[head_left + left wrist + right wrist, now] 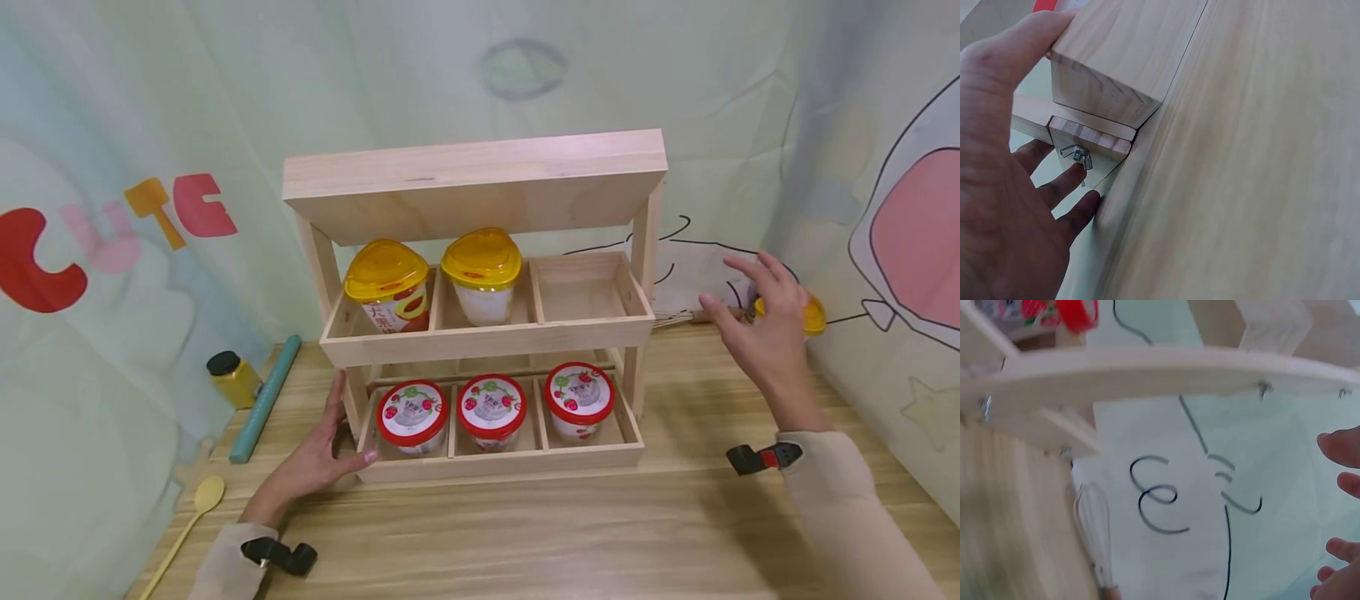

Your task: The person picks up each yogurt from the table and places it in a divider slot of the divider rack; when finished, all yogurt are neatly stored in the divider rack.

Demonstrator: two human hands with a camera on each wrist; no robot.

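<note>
while the left hand (315,462) rests against the lower left corner of the wooden rack (480,333), its thumb up along the corner post and its fingers lying nearly straight along the base, the right hand (757,329) hovers off to the rack's right side, fingers spread and loosely bent, gripping nothing. the left wrist view shows the left hand's fingers (1063,184) straight beside a wing nut (1077,155) on the post, with the thumb wrapped over the wood block above it; it presses rather than clasps.

just beyond the right hand's palm, on the side away from the rack, sits a yellow-lidded cup (813,317), mostly hidden by the fingers; whether the fingertips touch it i cannot tell. it lies far closer to the right hand than to the left, which is well apart across the whole rack. a whisk (678,317) lies on the table between the right hand and the rack, its long axis running from rack toward hand.

leftward of the right hand, the middle shelf has two yellow-lidded cups and an unfilled right compartment (588,287), the nearest slot to that hand.
</note>
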